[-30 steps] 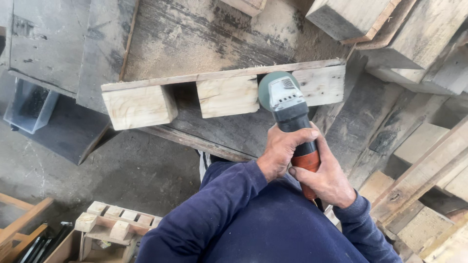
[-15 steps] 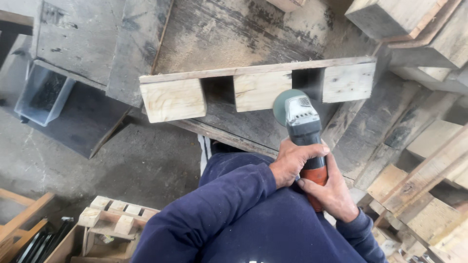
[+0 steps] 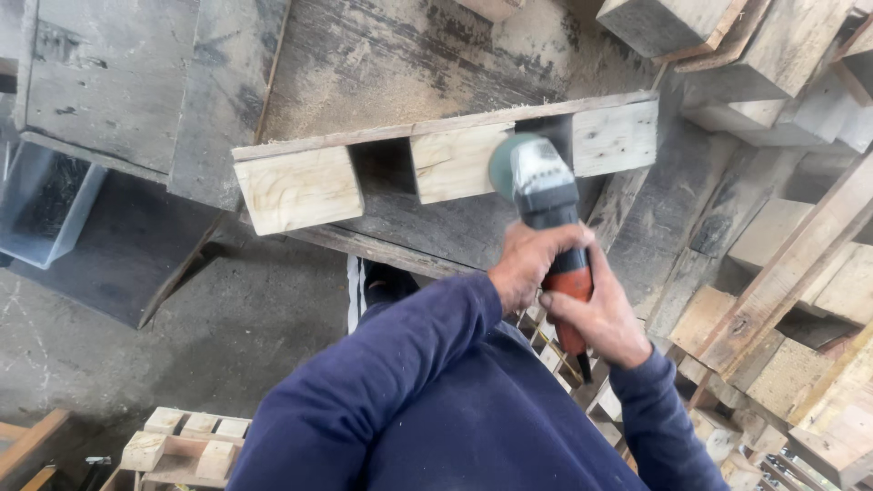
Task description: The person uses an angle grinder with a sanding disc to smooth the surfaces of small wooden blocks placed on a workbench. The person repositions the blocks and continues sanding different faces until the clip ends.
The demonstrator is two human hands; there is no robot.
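Both hands are wrapped tight around an angle grinder [image 3: 546, 214], whose grey head and green disc guard sit near the centre of the view, slightly toward 1 o'clock. The left hand [image 3: 529, 264] closes over the top of the tool's dark body, fingers curled around it, while the right hand [image 3: 600, 318] clasps the orange rear handle just behind, at 4 o'clock from the head. The 2 hands touch each other on the tool. The disc end presses against the right edge of the middle wooden block [image 3: 459, 162] of a pallet piece [image 3: 436, 127], which lies across the worn workbench [image 3: 382, 55] from 9 o'clock to 2 o'clock. That piece shows 3 pale blocks under a thin top board: the left block [image 3: 300, 189] at 10 o'clock from the grinder, the middle one beside the disc, and the right block [image 3: 617, 136] just past the tool at 1 o'clock. Dark blue sleeves [image 3: 391, 382] fill the lower middle of the view. At 3 to 5 o'clock lies a heap of loose pallet wood [image 3: 791, 300], and at 7 o'clock another small pallet section [image 3: 186, 441] rests on the concrete floor [image 3: 182, 345]. A clear plastic bin [image 3: 41, 205] sits at 9 o'clock.
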